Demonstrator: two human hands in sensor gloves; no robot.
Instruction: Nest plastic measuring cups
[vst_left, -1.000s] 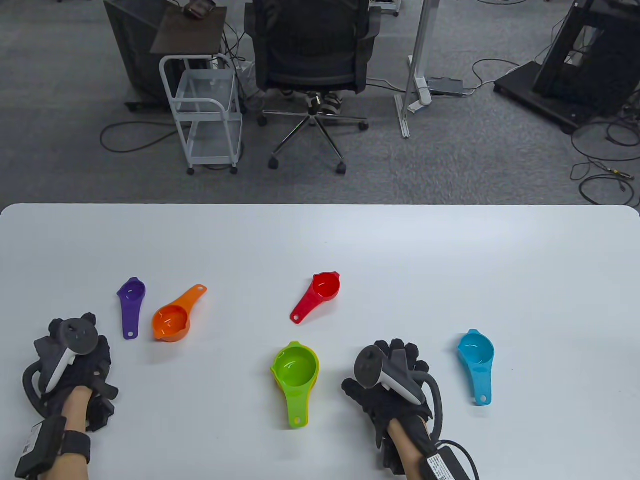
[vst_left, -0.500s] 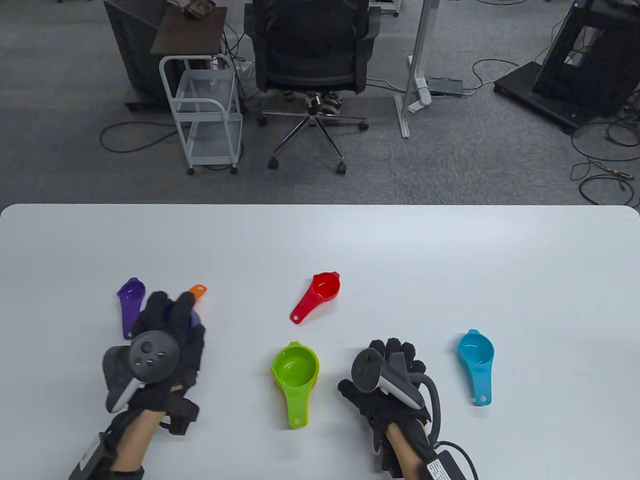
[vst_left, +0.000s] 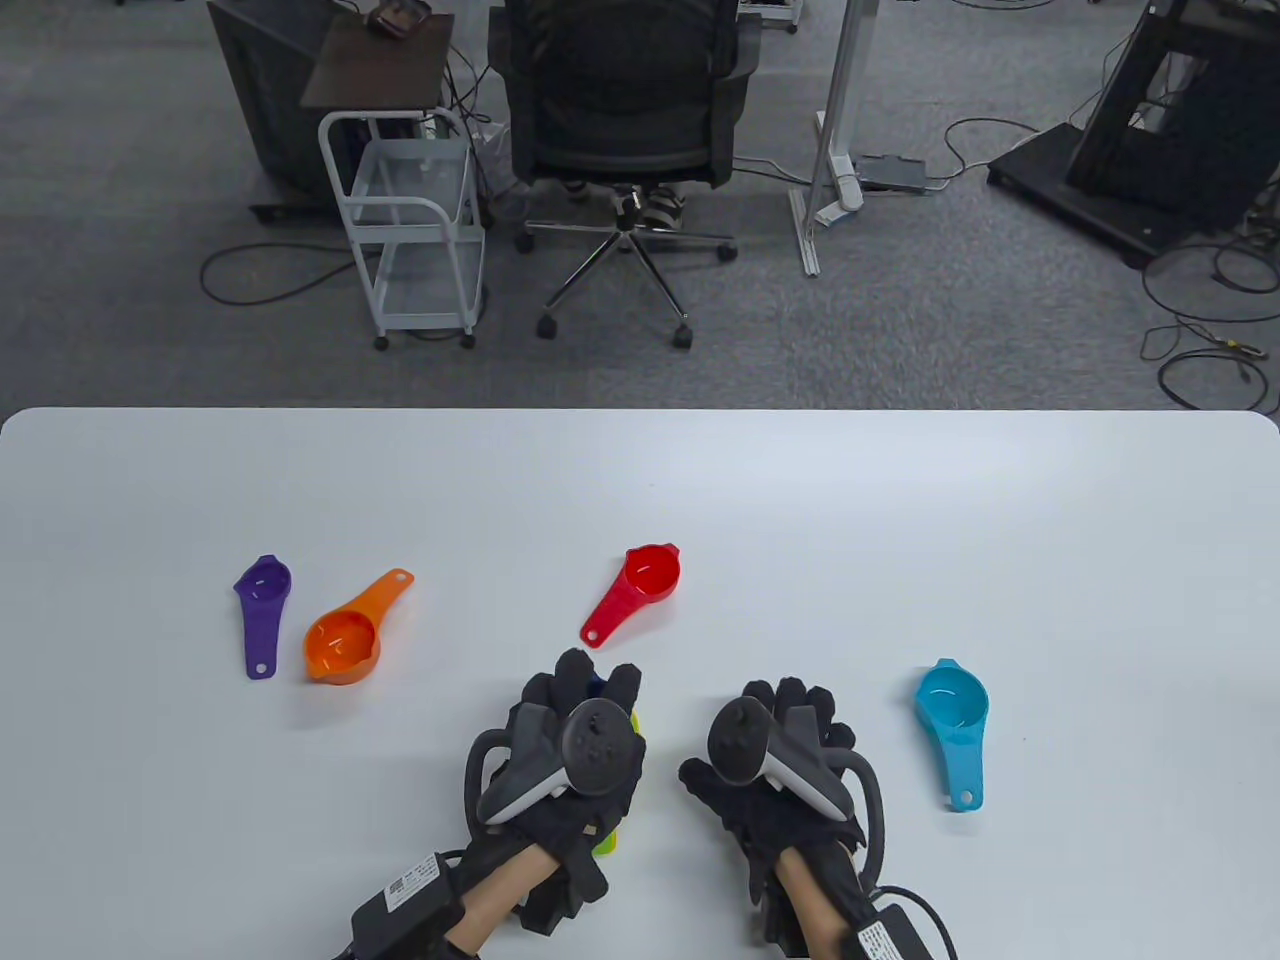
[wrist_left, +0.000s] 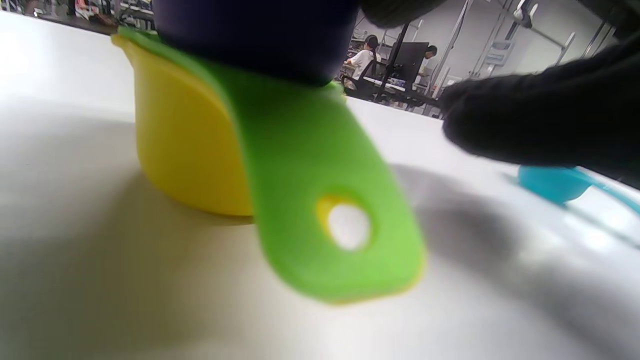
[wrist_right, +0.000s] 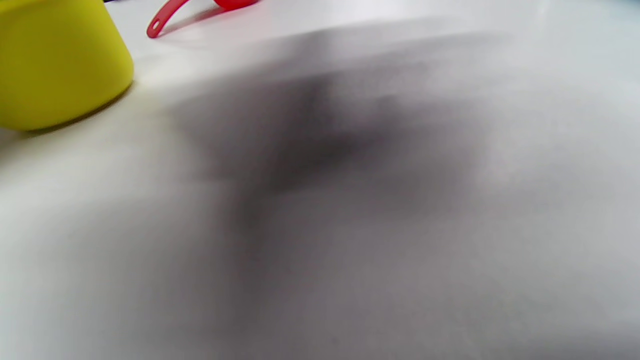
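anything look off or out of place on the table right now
Nothing stands out. The purple cup, orange cup, red cup and blue cup sit upright and apart; the green cup lies squarely nested in the yellow cup.

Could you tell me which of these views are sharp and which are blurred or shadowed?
Table view: sharp, evenly lit. Left wrist view: green cup handle close and soft, background blurred. Right wrist view: mostly blur, a broad dark shadow on the table; only the yellow cup reads.
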